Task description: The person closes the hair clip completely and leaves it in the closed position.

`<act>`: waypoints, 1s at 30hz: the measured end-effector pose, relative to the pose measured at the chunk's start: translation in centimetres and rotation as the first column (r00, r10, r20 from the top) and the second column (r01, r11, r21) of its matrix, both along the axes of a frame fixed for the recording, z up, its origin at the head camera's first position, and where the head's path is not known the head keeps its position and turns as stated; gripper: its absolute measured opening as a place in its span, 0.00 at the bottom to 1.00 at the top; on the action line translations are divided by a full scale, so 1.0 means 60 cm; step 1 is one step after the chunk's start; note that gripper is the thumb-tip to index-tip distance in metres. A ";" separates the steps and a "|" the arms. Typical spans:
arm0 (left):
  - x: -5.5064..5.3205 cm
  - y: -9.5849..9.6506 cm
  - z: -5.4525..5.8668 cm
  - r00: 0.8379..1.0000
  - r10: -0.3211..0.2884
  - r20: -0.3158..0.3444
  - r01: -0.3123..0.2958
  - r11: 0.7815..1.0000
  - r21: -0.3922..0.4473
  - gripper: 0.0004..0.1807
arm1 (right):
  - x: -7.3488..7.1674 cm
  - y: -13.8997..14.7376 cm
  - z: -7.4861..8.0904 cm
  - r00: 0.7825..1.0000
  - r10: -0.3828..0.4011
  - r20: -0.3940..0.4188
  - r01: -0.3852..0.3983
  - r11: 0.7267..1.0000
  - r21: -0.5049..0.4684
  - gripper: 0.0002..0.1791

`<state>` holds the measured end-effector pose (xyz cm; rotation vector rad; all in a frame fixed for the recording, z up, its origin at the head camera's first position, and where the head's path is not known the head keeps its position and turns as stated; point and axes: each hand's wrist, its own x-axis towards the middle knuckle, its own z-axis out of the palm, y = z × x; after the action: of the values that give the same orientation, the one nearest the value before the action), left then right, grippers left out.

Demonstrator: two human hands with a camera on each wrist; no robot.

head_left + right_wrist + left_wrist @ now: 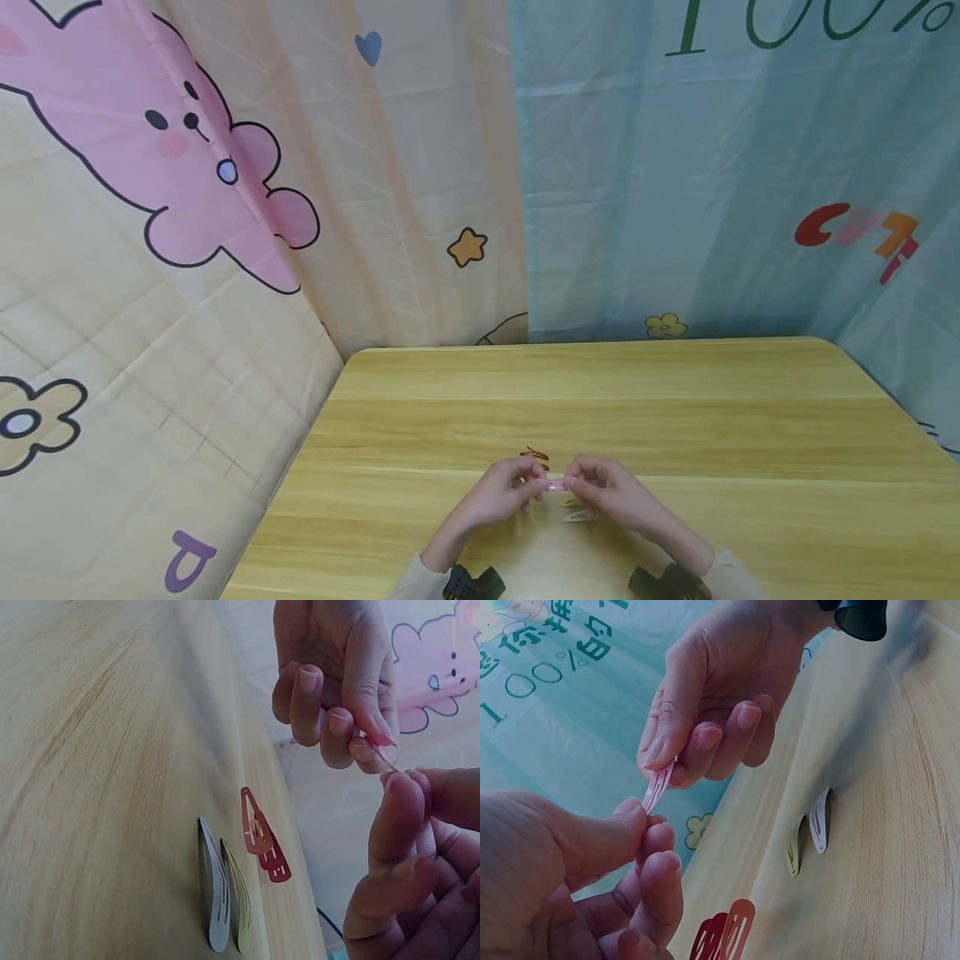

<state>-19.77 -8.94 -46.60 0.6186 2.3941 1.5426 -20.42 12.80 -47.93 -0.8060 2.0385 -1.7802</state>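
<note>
A pink snap hair clip [658, 785] is stretched between my two hands above the table. My left hand [512, 490] pinches one end of it between thumb and forefinger. The other end is pinched by my right hand [609, 493] in the same way. Below them on the wood lie a whitish hair clip [820, 821] and a yellow-green hair clip [794, 846], side by side and bent into a curve. Several reddish hair clips [257, 825], orange-red to dark red, overlap in a small pile beyond these two.
The light wooden table [600, 417] has rounded far corners. Printed curtains [420, 167] hang behind it and along both sides. A black wrist camera [474, 583] sits on the left wrist, another wrist camera [671, 583] on the right.
</note>
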 end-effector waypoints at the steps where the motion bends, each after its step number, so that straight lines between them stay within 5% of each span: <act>1: 0.001 0.001 0.002 1.000 0.002 0.000 -0.002 1.000 0.000 0.02 | 0.000 0.000 0.000 1.000 0.002 0.001 -0.002 1.000 -0.004 0.13; 9: 0.019 0.004 0.038 1.000 -0.010 -0.013 0.010 1.000 0.021 0.03 | -0.001 0.000 0.000 1.000 0.013 0.018 -0.013 1.000 -0.023 0.15; 21: -0.002 0.000 0.002 1.000 -0.009 0.024 0.009 1.000 0.016 0.02 | -0.002 0.002 -0.005 0.999 0.020 0.027 -0.018 0.999 -0.049 0.16; 30: -0.003 0.001 0.002 0.999 -0.013 0.035 0.012 1.000 0.027 0.03 | -0.005 0.004 -0.008 0.998 0.037 0.050 -0.033 0.996 -0.080 0.17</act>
<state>-19.98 -8.90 -46.45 0.6063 2.3432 1.5702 -20.70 13.07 -48.41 -0.8052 1.9202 -1.8536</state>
